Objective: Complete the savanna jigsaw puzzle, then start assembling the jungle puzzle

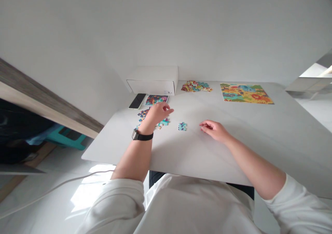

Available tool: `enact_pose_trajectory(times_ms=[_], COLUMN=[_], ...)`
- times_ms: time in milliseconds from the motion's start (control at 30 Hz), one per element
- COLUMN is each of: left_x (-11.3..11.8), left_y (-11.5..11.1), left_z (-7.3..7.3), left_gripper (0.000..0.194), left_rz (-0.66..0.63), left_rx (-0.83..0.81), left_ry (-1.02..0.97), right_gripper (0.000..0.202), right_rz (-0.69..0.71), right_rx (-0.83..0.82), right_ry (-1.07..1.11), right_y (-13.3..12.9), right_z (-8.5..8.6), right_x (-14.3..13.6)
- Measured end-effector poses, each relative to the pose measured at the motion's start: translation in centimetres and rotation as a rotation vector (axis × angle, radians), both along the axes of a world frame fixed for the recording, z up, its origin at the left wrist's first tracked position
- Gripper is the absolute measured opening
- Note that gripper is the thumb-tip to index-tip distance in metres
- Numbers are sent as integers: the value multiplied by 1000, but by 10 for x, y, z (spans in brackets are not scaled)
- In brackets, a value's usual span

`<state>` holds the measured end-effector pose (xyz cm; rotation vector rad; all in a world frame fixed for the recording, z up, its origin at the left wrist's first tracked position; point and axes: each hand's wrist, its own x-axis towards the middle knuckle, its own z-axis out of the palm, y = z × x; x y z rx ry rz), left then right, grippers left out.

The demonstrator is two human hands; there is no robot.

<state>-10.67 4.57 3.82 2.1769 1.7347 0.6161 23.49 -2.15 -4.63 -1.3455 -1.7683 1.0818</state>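
Left hand, lone puzzle piece, right hand at a white desk.
Loose pieces lie below the left hand, which is half curled, its grip unclear; the puzzle piece lies between the hands; the right hand, loosely half-open, shows nothing held.

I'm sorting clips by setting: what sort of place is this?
Probably a room in a home, judging by the smooth white rectangular table, the loose multicoloured jigsaw pieces on it, and what looks like a turquoise plastic stool off to the left.
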Motion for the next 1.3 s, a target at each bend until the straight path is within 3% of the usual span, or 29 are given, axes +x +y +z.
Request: enact_pose_trajectory(times_ms=[167,267,333,467,567,900,1033,1300], left_x=[-75,-105,-110,-98,-84,-52,-42,-47], left_y=[9,12,13,16,20,22,17,13], left_z=[14,8,3,-4,-9,-24,-24,-20], left_gripper=[35,48,54,49,40,47,55,44], left_rz=[412,441,411,356,230,-41,-70,-24], left_rx=[-71,-179,-232,-188,-97,-30,-39,-144], left_ry=[42,168,216,221,226,273,267,190], right_gripper=[31,32,32,32,31,29,26,27], right_rz=[-12,-9,-8,-9,-9,-12,-15,-6], right_rx=[8,0,-2,6,3,5,4,8], right_ry=[2,9,13,24,22,3,1,16], right_y=[-1,0,0,0,1,0,0,0], right_z=[0,0,0,-1,-1,1,2,1], right_x=[0,0,0,1,2,0,0,0])
